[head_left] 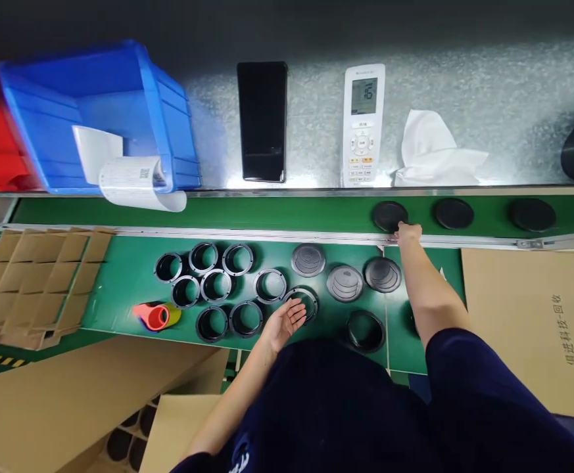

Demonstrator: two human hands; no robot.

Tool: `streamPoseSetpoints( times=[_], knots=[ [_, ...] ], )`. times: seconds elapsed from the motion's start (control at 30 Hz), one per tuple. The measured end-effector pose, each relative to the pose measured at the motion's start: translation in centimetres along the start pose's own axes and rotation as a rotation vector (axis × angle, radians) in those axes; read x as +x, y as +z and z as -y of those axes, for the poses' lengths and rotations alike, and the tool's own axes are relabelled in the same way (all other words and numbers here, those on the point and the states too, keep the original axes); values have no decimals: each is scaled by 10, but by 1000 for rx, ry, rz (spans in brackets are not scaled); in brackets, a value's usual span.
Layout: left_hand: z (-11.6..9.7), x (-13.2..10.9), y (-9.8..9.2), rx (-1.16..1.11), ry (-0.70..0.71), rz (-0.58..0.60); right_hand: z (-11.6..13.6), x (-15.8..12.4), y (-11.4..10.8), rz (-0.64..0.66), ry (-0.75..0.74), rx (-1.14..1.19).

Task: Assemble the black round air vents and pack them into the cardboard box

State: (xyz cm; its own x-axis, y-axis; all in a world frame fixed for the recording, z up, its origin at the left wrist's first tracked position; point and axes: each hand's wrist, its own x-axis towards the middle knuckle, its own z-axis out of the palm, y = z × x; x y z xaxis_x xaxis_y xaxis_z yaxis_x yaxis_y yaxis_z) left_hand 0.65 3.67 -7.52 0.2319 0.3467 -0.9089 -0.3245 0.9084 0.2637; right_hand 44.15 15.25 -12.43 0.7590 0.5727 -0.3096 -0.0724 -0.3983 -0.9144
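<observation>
Along a green strip (267,212) behind the green desk (123,279), right hand (407,231) at the end of an outstretched arm, fingers against the near right edge of a black disc (388,215). Right grip curled at that edge; impossible to tell whether pinching the disc or merely touching. Farther right on the same strip, spaced apart, two more black discs (454,213).

Near the front of the desk, left hand (283,325) palm up, grip loose and holding nothing, fingers overlapping the view of a black ring (315,303); contact unclear. Just left of that ring, another ring (258,287), then a cluster of seven rings (202,288). To the right, three round slatted vents (344,284), and nearer the body, one deeper black ring (352,332). At far left, red and yellow tape rolls (171,315) beside a cardboard divider (45,276).

Above, on a metal shelf (316,131): blue bin (175,125), dark phone (262,121), white remote (363,128), crumpled tissue (434,154).
</observation>
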Motion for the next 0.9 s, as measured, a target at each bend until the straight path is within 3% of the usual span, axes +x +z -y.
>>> streamPoseSetpoints(
  times=[0.07, 0.17, 0.3, 0.37, 0.4, 0.47, 0.57, 0.63, 0.73, 0.9],
  knots=[
    [1, 3, 8, 1, 32, 13, -4, -14, 13, 41, 149, 135],
    [-1, 3, 25, -58, 119, 114, -20, -91, 42, 227, 303, 299],
    [-10, -5, 39, -302, 247, 300, -35, -233, 57, 750, 489, 500],
    [-13, -14, 37, -385, 307, 322, -34, -283, 54, 967, 472, 426],
    [-13, -20, 34, -411, 331, 324, -32, -298, 52, 998, 386, 343],
    [-12, -33, 25, -441, 353, 328, -23, -308, 48, 917, 39, 142],
    [-5, -54, 13, -463, 300, 357, -7, -300, 43, 764, -617, -165],
    [1, -65, 7, -470, 258, 369, 1, -295, 42, 819, -886, -301],
    [12, -77, 0, -442, 241, 375, 3, -301, 42, 921, -1015, -388],
    [27, -87, -11, -372, 268, 436, -1, -322, 43, 1003, -935, -406]
  ],
)
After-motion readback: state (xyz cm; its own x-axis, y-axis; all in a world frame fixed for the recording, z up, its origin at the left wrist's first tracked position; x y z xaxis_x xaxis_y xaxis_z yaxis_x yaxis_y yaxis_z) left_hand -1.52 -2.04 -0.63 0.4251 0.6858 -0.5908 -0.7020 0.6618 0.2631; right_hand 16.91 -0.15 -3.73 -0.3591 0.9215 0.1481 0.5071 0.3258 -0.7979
